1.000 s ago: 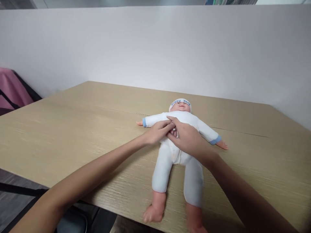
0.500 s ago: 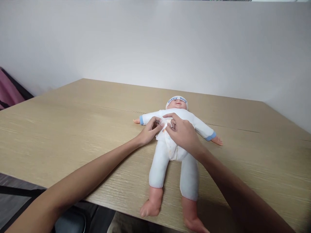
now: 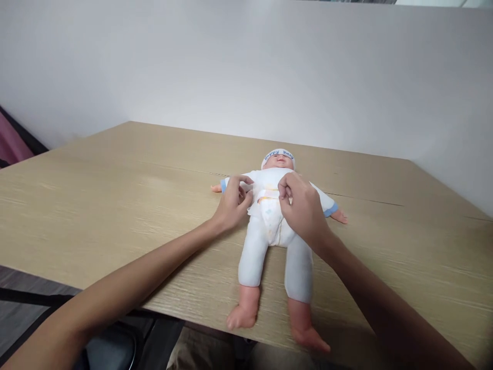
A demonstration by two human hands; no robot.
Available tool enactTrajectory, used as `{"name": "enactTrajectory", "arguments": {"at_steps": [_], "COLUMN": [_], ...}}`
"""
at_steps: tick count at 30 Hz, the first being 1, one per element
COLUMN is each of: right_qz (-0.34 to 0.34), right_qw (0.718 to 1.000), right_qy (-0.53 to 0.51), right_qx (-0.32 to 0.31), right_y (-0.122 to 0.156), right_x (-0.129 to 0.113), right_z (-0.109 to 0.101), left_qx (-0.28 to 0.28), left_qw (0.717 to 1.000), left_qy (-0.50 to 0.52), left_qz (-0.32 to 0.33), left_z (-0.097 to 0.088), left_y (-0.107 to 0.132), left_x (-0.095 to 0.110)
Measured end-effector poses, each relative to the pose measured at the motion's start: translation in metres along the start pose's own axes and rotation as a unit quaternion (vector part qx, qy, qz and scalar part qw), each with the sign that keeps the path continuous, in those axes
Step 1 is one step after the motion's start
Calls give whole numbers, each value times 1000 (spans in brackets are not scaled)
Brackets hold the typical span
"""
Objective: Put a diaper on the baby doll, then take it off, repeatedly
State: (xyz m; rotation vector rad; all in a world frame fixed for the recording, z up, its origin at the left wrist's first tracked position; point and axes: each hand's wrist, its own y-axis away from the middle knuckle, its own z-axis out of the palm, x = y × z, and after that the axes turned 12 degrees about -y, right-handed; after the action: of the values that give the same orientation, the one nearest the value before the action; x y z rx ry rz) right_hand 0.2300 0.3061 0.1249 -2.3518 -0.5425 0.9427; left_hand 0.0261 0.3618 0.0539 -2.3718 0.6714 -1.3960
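Note:
A baby doll (image 3: 250, 257) in a white suit with blue cuffs lies on its back, head away from me and legs toward me. Round its hips is a white diaper (image 3: 272, 221) with orange marks at the waist. My left hand (image 3: 232, 204) pinches the thin, sheer side edge of the diaper. Closed at the other side of the waist, my right hand (image 3: 301, 208) grips the end of a pale strip across the diaper's front. That hand's fingertips hide the exact spot it holds.
The wooden table (image 3: 134, 216) has a thin seam running across it behind the doll. A pale wall or partition (image 3: 231, 67) rises at its far edge. Pink cloth (image 3: 13, 141) shows at far left, and a dark chair (image 3: 111, 347) sits below the near edge.
My right hand has moved right, away from my left hand, baring the diaper's front and the pale strip. My left hand stays at the diaper's side, shifted slightly left.

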Motion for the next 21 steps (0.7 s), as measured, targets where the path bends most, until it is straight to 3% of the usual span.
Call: {"name": "enactTrajectory", "arguments": {"at_steps": [2, 4, 7, 9, 14, 21], "right_qz": [-20, -30, -8, 24, 110, 96], "right_qw": [999, 994, 978, 970, 975, 990], "right_qy": [-43, -87, -113, -103, -76, -15], "right_qx": [-17, -66, -177, -218, -177, -97], "right_y": [18, 44, 82, 100, 108, 104], "right_x": [-14, -29, -38, -32, -2, 3], "right_z": [-13, -26, -41, -46, -46, -32], "left_qx": [3, -89, -257, -296, -293, -233], "left_qw": [998, 985, 927, 903, 898, 939], "left_qy": [-30, -63, -153, -202, -254, -230], "left_qz": [58, 136, 226, 236, 208, 105], "left_z": [-14, -27, -40, -44, -45, -20], "left_y": [16, 35, 59, 65, 56, 48], "left_x": [21, 41, 60, 63, 54, 47]}}
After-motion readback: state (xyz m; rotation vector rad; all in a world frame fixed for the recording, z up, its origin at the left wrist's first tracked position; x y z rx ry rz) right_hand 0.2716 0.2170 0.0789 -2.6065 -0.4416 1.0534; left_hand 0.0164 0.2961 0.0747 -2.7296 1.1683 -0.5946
